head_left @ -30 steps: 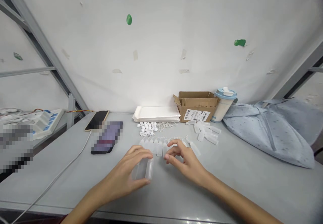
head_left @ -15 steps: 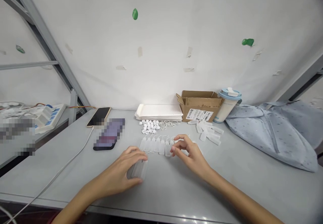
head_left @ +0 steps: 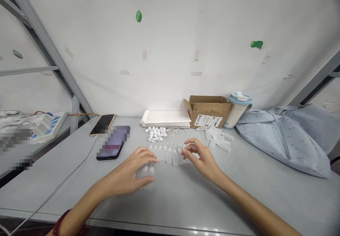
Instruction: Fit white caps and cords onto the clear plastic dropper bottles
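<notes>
Nearest you, a dark red sleeve (head_left: 60,222) shows at your left arm, and a white cable (head_left: 54,190) crosses the tabletop (head_left: 175,204) on the left. Your left hand (head_left: 132,174) curves around a small group of translucent bottles (head_left: 148,183) lying on the table, thumb and fingers spread apart; whether you press on them, I cannot tell. Just beyond, a row of similar bottles (head_left: 169,156) lies side by side, cord loops at their tops. Your right hand (head_left: 204,159) is at the row's right end, fingers bent and thumb near them; I cannot tell whether you grip a bottle. Farther left lie two phones (head_left: 113,144), the cable reaching the farther one. Behind the row sit a pile of white caps (head_left: 156,134) and some cord loops (head_left: 175,132), with loose bottles (head_left: 221,144) to the right. At the back stand a white stack (head_left: 166,117), an open cardboard box (head_left: 212,109) and a blue-lidded cup (head_left: 236,113), beside patterned blue cloth (head_left: 281,144).
</notes>
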A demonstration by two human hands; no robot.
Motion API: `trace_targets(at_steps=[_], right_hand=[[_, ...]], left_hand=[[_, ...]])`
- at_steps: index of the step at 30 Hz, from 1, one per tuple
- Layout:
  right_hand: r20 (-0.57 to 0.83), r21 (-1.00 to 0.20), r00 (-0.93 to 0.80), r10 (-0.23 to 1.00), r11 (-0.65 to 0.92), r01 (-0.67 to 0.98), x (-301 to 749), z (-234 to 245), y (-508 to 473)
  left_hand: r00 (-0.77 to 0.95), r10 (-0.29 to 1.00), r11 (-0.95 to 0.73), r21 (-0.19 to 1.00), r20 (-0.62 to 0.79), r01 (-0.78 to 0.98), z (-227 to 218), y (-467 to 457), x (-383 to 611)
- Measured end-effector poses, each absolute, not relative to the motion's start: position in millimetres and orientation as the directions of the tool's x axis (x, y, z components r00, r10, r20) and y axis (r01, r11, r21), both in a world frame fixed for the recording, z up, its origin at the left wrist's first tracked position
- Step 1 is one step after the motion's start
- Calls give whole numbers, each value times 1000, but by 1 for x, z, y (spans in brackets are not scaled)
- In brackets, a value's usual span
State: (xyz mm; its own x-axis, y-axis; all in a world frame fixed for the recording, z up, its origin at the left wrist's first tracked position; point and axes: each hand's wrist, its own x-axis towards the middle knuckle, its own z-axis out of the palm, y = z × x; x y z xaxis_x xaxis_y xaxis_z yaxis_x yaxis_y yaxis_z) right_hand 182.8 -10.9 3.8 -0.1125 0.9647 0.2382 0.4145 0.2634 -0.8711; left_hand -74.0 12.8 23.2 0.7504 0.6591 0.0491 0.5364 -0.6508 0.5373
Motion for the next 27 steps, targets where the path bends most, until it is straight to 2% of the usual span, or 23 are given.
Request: trace_targets(at_steps=[5,7,8,10,12,18,27], right_hand=[[314,-815,-22,949,281,507,203,-3,7],[352,-762,16,936,277,585,216,-9,17],[380,-714,21,925,279,642,224,-13,22],[479,-531,0,878,289,797,239,-20,33],[503,-450,-15,864,276,849,253,-25,41],[487,-286,-57,871,221,932,271,-35,53],[507,-130,-21,862,101,986,267,-30,52]], left_hand=[[668,720,-647,528,187,549,27,53,-38],[651,727,-660,488,220,572,21,74,-22],[644,726,-670,459,242,583,17,84,-15],[646,719,-688,396,256,609,9,102,-3],[635,722,-690,347,274,635,2,114,5],[618,741,-671,320,262,669,-17,128,4],[597,772,-636,289,219,716,-21,122,4]])
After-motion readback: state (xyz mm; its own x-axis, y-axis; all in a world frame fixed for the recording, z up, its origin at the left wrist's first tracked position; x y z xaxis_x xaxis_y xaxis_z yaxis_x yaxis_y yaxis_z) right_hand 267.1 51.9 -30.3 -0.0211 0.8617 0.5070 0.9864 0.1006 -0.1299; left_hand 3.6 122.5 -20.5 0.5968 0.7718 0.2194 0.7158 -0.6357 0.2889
